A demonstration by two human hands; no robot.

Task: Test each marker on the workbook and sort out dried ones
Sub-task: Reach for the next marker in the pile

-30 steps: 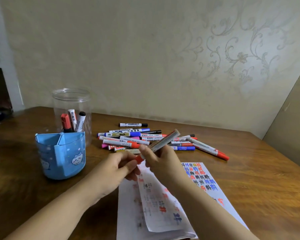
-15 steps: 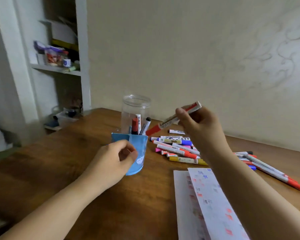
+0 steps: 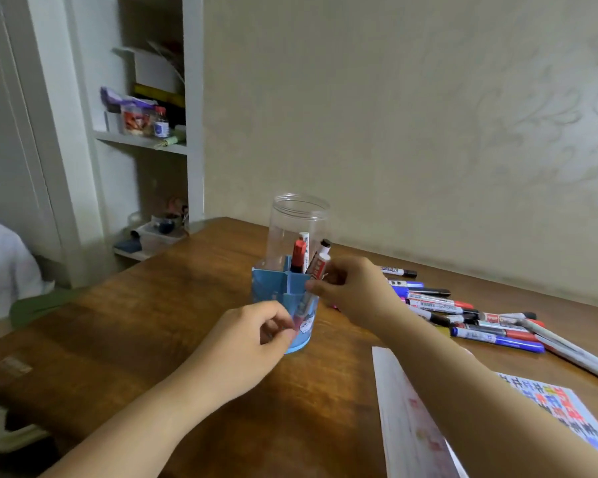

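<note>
- The right hand (image 3: 356, 291) pinches a red-capped marker (image 3: 304, 305) by its upper end; the grip is at the rim of the blue pen holder (image 3: 273, 288).
- The marker slants down inside the holder's near compartment, cap end lowest. Its barrel and red cap show blurred through the translucent blue wall.
- The left hand (image 3: 252, 339) hovers just in front of the holder, fingers loosely curled. Whether its grip holds anything cannot be told; the fingertips overlap the marker's red cap in this view.
- A clear plastic jar (image 3: 299, 222) stands touching or just behind the holder, with a red marker (image 3: 298, 253), a white marker (image 3: 304, 238) and a black-capped marker (image 3: 321, 257) upright in it.
- The pile of markers (image 3: 463, 312) lies on the table (image 3: 152, 322) to the right of the holder, behind the right forearm.
- The workbook (image 3: 411, 426) lies open at the lower right; the right forearm covers its middle.
- Writing: marker barrels carry printed labels and one barcode, too small to read. The workbook's right page shows rows of red and blue characters, illegible.
- The holder's front bears a small white cartoon figure, partly hidden by the left hand.
- A shelf (image 3: 142, 139) at the upper left holds bottles and boxes; their labels are unreadable.
</note>
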